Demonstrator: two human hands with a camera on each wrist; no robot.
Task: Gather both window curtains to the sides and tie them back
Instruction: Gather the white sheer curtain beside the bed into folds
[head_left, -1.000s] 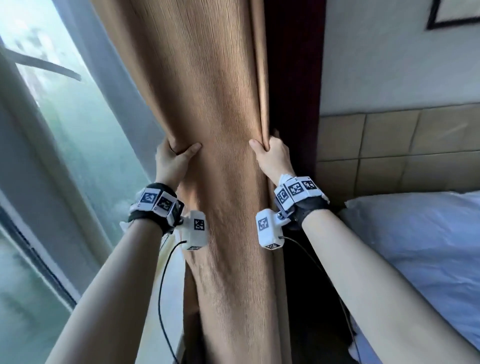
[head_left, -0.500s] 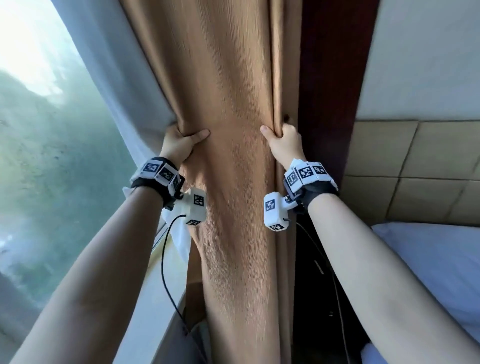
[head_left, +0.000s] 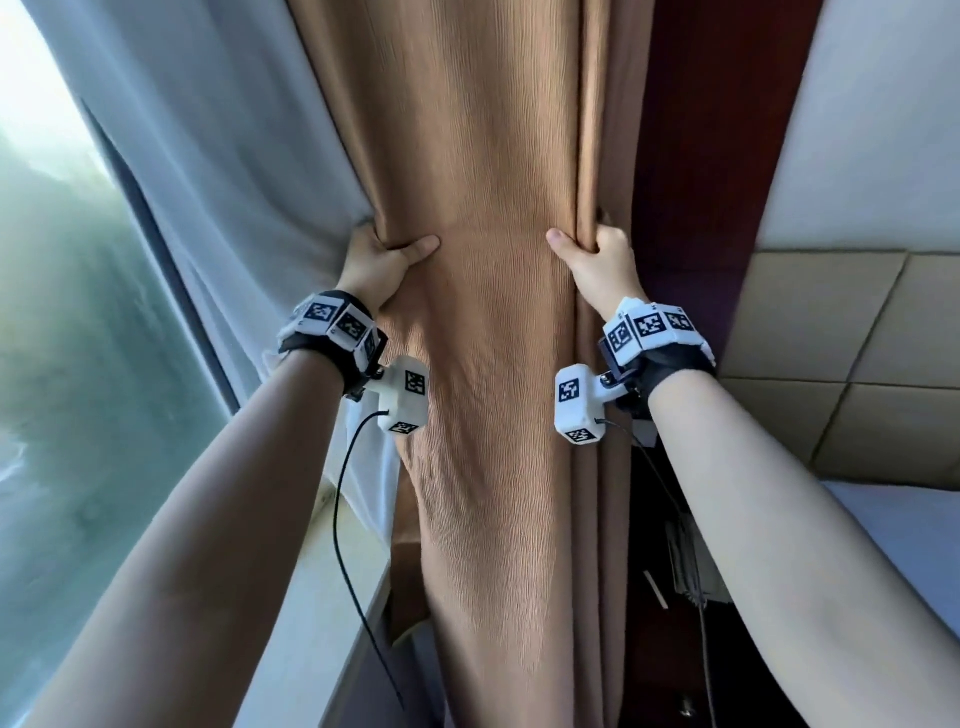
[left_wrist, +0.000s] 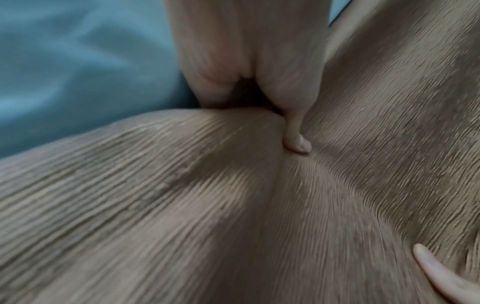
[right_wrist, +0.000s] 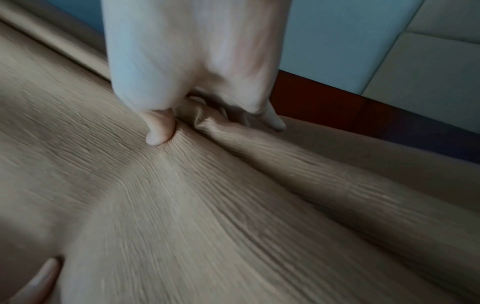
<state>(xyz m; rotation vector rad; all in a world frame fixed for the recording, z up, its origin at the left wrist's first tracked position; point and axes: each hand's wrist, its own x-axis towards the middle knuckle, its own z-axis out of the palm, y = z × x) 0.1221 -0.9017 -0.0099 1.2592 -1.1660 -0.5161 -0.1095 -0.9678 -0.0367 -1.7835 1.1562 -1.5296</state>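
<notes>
Head view, left to right: window glass (head_left: 62, 364) at the left edge, then a white sheer (head_left: 218, 156). My left hand (head_left: 382, 254) clutches the tan curtain (head_left: 493, 312) at centre frame, thumb pressed flat; my right hand (head_left: 597, 254) pinches its folded right edge. Dark wood trim (head_left: 701, 156), tiled wall (head_left: 831, 338) and bed (head_left: 857, 509) lie at right.

Head view shifts up and right across the three frames. Window pane and its frame bar drop out on the left; white sheer curtain (head_left: 218, 156) now fills more of that side. Pillow and picture frame leave the view on the right; dark red wood panel (head_left: 701, 156) widens. Left hand (head_left: 382, 260) and right hand (head_left: 597, 260) sit slightly farther apart on the tan curtain (head_left: 488, 338).
</notes>
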